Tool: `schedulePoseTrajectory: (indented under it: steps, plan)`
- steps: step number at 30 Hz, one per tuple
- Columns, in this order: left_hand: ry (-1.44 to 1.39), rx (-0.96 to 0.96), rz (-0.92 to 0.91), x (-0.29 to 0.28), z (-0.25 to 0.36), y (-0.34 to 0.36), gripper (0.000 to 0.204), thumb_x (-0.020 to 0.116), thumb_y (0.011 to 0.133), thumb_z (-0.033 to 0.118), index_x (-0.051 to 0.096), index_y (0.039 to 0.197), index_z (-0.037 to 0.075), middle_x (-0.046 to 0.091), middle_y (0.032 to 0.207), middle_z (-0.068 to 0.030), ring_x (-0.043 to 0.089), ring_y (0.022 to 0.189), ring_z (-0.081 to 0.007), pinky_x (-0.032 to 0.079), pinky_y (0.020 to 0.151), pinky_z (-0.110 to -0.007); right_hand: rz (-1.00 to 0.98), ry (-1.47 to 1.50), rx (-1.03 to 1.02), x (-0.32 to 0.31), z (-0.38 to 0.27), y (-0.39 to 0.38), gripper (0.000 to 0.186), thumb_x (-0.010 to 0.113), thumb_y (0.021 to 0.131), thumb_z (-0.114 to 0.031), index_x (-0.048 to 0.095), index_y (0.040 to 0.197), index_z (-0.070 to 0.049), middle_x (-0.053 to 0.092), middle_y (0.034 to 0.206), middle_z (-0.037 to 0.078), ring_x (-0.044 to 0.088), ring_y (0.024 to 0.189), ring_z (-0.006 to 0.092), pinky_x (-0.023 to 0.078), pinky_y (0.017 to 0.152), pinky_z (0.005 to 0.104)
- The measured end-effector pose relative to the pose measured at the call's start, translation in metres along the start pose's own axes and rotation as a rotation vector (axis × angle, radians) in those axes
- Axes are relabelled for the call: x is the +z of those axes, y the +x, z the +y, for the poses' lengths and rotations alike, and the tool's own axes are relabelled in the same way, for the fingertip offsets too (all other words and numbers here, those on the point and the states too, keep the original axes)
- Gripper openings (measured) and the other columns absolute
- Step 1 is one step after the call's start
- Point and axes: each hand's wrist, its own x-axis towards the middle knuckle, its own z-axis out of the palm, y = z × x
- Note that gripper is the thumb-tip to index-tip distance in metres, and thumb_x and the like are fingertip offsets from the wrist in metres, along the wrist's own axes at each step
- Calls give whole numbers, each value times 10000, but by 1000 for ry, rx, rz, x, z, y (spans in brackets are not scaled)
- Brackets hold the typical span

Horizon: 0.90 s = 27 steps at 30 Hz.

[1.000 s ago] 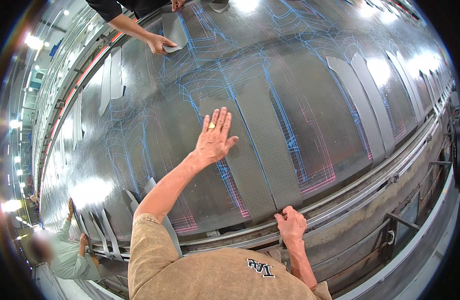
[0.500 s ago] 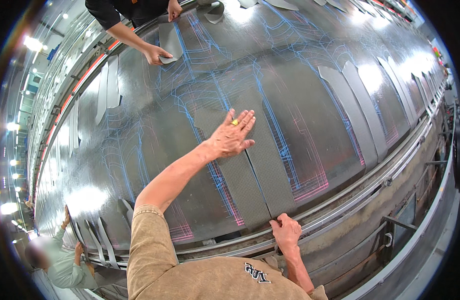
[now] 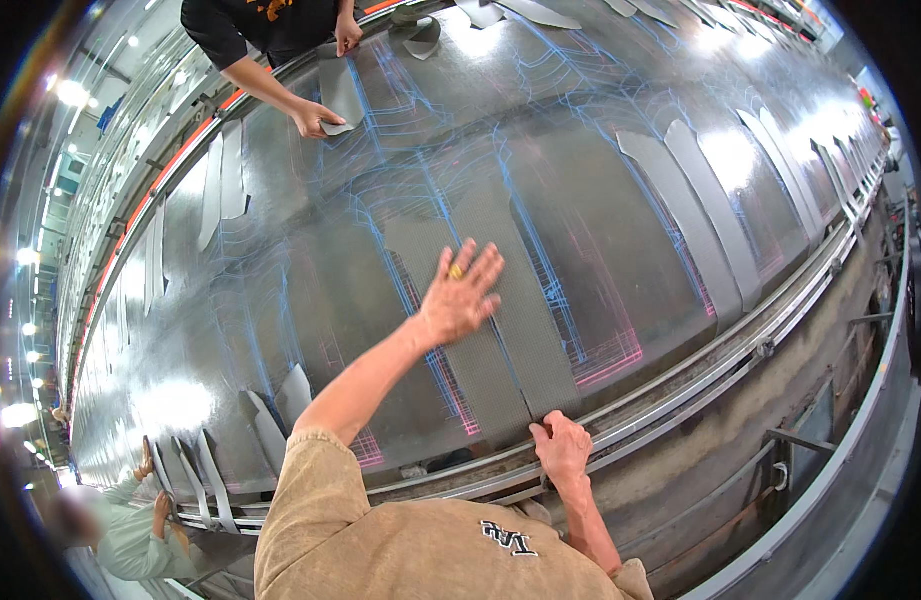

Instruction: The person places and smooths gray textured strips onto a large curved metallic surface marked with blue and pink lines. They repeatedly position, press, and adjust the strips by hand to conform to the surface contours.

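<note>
Head view, and from where I stand the near rail [image 3: 670, 385] edges a dark table [image 3: 610, 260]. Two grey mesh-patterned pieces, the left strip [image 3: 483, 388] and the right strip [image 3: 528, 330], lie side by side on it, lower ends by the rail. Farther in from the rail, the left hand [image 3: 462, 303] spreads its fingers, mostly over the left strip. Right by the rail, the right hand [image 3: 562, 447] curls its fingers at the right strip's end; whether they grip it, I can't tell. Across from the rail, a co-worker [image 3: 270, 35] holds a grey piece [image 3: 342, 90].
</note>
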Motion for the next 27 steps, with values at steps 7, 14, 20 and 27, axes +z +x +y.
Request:
schedulePoseTrajectory:
  steps: [7,14,20,27]
  plan:
    - [-81,330,-51,25,86,-100,674,304,1000,524,174,1553,161,59,1630,-55,-72,1496,-280,-12,1204,-524,28,166,-114,-15,-5,-6,226,745,805,-189,614,913,-41,653,799,152,637,731,377,493,666,477]
    - [37,154,-81,7,42,-65,699,312,996,539,201,1540,115,134,1614,-116,109,1492,-292,74,1200,-527,444,97,-416,-23,44,-13,264,742,790,-110,627,1001,-1,636,916,153,579,996,381,474,869,450]
    - [-33,-507,117,4,-82,-3,805,261,989,594,129,1536,19,86,1613,-172,69,1493,-328,48,1195,-529,481,-22,-518,-20,52,-14,226,736,798,-135,630,973,-38,645,910,109,589,1021,331,463,877,432]
    - [-48,-557,183,12,-86,-8,777,327,986,571,191,1527,32,129,1605,-173,124,1472,-387,101,1170,-586,536,-75,-524,-18,47,-13,196,725,775,-113,634,929,-32,643,887,115,594,984,333,463,871,439]
